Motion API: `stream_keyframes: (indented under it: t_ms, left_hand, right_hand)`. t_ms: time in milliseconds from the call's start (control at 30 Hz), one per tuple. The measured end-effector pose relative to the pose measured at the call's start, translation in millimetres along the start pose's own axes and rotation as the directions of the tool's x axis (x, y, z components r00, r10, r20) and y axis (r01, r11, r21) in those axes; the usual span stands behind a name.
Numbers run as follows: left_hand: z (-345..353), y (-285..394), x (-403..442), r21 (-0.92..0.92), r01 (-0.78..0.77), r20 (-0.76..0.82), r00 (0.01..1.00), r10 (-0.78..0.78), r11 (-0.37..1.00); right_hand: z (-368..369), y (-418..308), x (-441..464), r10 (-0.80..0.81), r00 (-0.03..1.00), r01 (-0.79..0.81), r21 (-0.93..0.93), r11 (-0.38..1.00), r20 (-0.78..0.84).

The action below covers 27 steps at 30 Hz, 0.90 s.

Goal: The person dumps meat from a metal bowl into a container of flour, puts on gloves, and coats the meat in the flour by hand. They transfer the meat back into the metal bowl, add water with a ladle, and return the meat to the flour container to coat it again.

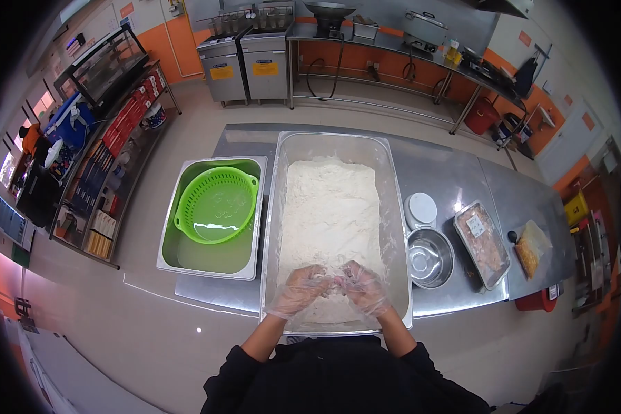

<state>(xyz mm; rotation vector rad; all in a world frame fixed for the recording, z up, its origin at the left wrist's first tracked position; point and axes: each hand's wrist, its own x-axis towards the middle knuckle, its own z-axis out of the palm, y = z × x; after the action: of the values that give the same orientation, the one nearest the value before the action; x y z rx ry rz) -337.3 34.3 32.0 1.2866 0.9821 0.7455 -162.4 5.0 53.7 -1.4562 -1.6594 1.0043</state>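
White powder: loose, flour-like (pixel 331 207), inside the deep rectangular steel pan (pixel 401 276) on the metal table (pixel 448 165).
Gloved hands: left hand (pixel 302 288) and right hand (pixel 363 286), in clear plastic, close together at the pan's near end.
Grip: fingers narrowed; whether they pinch something, I cannot tell.
Good handling: working low with light fingertips should keep dust inside the rim.

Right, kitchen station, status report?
Left hand and right hand, gloved, together over flour-like powder, near edge of deep metal tray. Nothing seen blocking hands. Grip contents unclear.
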Motion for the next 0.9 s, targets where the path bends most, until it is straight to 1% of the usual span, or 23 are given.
stream_keyframes:
  t_ms: [33,100,133,200,300,400,433,500,533,600,733,800,833,900]
  left_hand:
    - [3.6,5.6,-3.0,-0.002,-0.007,-0.009,1.000,0.007,1.000]
    - [11.2,19.9,-9.7,-0.007,-0.022,-0.027,0.999,0.022,1.000]
    - [14.4,18.6,-12.6,0.049,-0.031,-0.040,0.999,0.033,0.998]
    - [19.5,14.2,-19.0,0.163,-0.049,-0.066,0.996,0.060,0.985]
    - [24.0,21.7,-27.5,0.094,-0.044,-0.052,0.997,0.049,0.995]
    - [21.1,29.9,-31.9,0.172,-0.010,-0.002,1.000,0.011,0.985]
    - [22.1,29.4,-31.9,0.208,-0.024,-0.010,1.000,0.026,0.978]
    - [24.4,27.9,-32.3,0.277,-0.050,-0.026,0.998,0.060,0.960]
    - [24.7,29.8,-31.8,0.266,-0.030,-0.022,0.999,0.037,0.964]
    - [25.2,35.2,-30.8,0.242,0.013,-0.014,1.000,-0.010,0.970]
    - [25.9,23.5,-29.8,0.300,-0.048,-0.009,0.999,0.053,0.953]
    - [26.6,24.7,-32.0,0.323,-0.086,-0.014,0.995,0.096,0.943]
    - [28.2,23.9,-31.4,0.292,-0.096,-0.023,0.994,0.107,0.952]
    - [29.8,23.1,-30.3,0.234,-0.116,-0.040,0.991,0.128,0.965]
  right_hand:
    - [1.1,0.5,-1.1,-0.019,1.000,0.019,-0.013,1.000,-0.022]
    - [3.5,-5.4,-3.9,-0.089,0.992,0.073,-0.163,0.984,-0.093]
    - [4.0,-9.4,-6.0,-0.128,0.984,0.096,-0.237,0.967,-0.123]
    - [2.6,-16.2,-10.1,-0.116,0.990,0.097,-0.194,0.976,-0.086]
    - [0.7,-19.3,-16.2,-0.090,0.995,0.079,-0.179,0.981,-0.052]
    - [1.3,-11.6,-18.0,-0.114,0.993,0.105,-0.236,0.966,-0.024]
    - [-0.5,-9.2,-18.3,-0.130,0.991,0.122,-0.265,0.957,-0.013]
    - [-9.5,-13.2,-17.7,-0.057,0.998,0.059,-0.154,0.986,0.020]
    - [-12.2,-14.8,-17.3,-0.022,0.999,0.025,-0.098,0.995,0.041]
    - [-12.3,-13.6,-17.7,-0.040,0.999,0.042,-0.115,0.992,0.022]
    - [-12.1,-5.0,-19.9,-0.051,0.999,0.052,-0.095,0.994,0.011]
    - [-10.5,-5.3,-22.9,-0.029,0.999,0.029,-0.017,0.999,-0.026]
    - [-10.8,-5.0,-23.9,-0.017,0.999,0.018,0.020,1.000,-0.045]
    - [-8.9,5.0,-24.5,0.032,0.998,-0.034,-0.032,0.999,-0.056]
